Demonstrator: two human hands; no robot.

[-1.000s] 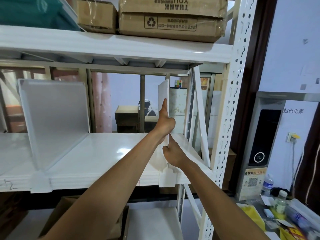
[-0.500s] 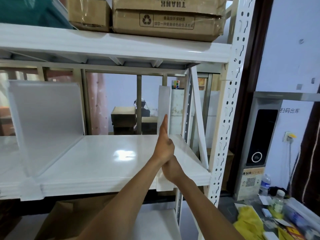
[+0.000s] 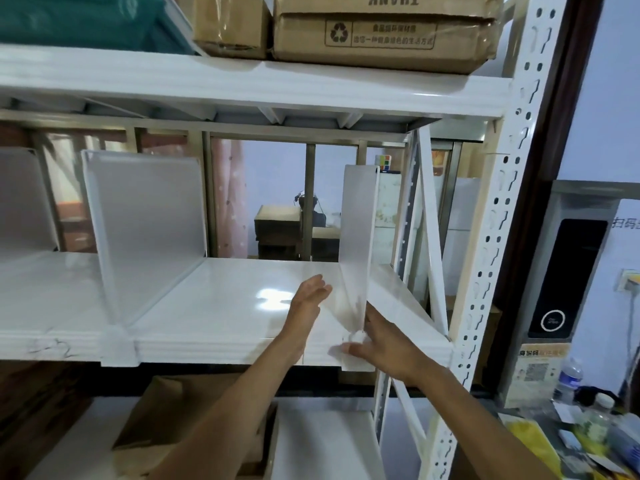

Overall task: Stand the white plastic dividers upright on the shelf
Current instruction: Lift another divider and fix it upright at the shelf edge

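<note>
Three white plastic dividers stand upright on the white shelf (image 3: 225, 306): one at the far left (image 3: 24, 202), one left of centre (image 3: 145, 220), and one at the right (image 3: 358, 230) seen nearly edge-on. My left hand (image 3: 308, 299) hovers flat over the shelf just left of the right divider, fingers apart, not touching it. My right hand (image 3: 384, 344) is at that divider's front foot. Its thumb lies across the clip on the shelf edge and its fingers are spread along the divider's right side.
Cardboard boxes (image 3: 381, 32) and a teal bundle (image 3: 79, 22) sit on the shelf above. The perforated white upright (image 3: 498, 237) stands at the right. A brown box (image 3: 180, 420) is on the lower level. Bottles and clutter (image 3: 588, 420) lie at the lower right.
My left hand has let go of the right divider's front edge and dropped to the left. My right hand has slid down to the front clip. The divider stays upright.
</note>
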